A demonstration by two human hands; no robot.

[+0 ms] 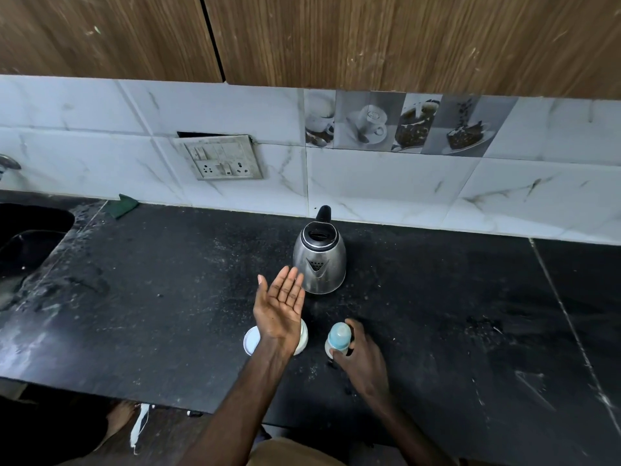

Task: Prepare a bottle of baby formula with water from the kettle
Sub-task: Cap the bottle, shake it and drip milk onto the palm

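A steel kettle [319, 260] with a black lid and handle stands on the black counter [151, 297], spout toward me. A baby bottle [338, 339] with a blue cap stands upright nearer to me, and my right hand [361, 358] grips it from the right side. My left hand [280, 304] hovers palm up with straight fingers, just left of the kettle, holding nothing. Under that hand a white formula container [303, 338] is partly hidden, and its white lid [252, 340] lies flat beside it on the left.
A dark sink [30, 237] is set into the counter at far left, with a green sponge [126, 206] behind it by the wall. A switch and socket plate [223, 161] sits on the tiled wall. Wooden cabinets hang overhead. The counter's front edge runs close below the bottle.
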